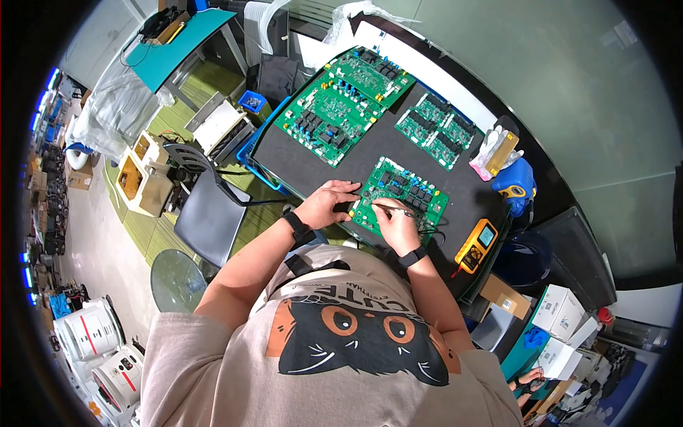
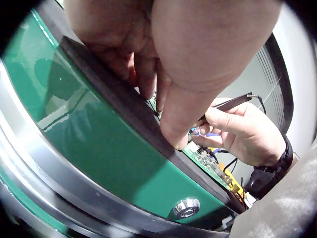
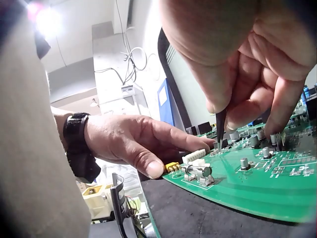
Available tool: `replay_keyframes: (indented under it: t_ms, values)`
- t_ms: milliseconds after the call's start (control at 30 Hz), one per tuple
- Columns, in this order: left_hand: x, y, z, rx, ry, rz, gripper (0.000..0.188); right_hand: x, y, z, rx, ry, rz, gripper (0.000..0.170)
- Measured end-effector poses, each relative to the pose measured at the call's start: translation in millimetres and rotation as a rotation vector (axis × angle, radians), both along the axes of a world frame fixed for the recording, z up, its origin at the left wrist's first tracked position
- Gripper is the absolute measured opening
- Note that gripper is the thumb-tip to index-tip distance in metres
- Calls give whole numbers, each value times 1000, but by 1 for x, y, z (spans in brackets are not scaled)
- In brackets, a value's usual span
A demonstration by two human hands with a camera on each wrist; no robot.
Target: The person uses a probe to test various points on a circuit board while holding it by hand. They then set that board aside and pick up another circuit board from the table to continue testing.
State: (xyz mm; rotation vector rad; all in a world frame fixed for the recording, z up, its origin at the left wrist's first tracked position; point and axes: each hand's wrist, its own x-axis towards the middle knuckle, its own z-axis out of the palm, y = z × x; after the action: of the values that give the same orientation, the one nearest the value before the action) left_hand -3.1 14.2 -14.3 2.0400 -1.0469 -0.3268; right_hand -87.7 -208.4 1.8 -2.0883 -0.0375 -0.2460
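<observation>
We see a small blue bin (image 1: 252, 101) holding pieces too small to name. On the dark tabletop (image 1: 284, 153) lies a flat green circuit board (image 1: 385, 186). Our left hand (image 1: 324, 206) rests at its edge, thumb apart from fingers; our right hand (image 1: 398, 229) clamps a slim black tool (image 3: 221, 125), its tip blurred.

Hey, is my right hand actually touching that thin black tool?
Touching. The right wrist view shows it: the right hand pinches the black tool between thumb and finger, its tip pointing down.
</observation>
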Motion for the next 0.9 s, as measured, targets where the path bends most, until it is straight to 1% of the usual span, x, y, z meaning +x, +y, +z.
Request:
replay_keyframes:
  t_ms: [167,533,900]
  values:
    - [-1,0,2,2,7,2,67,0,0,-6,32,10,-3,8]
    - [-1,0,2,-1,0,6,67,1,1,-2,-17,-12,8,7]
    - [0,0,2,-6,9,1,67,1,1,-2,-14,-12,6,7]
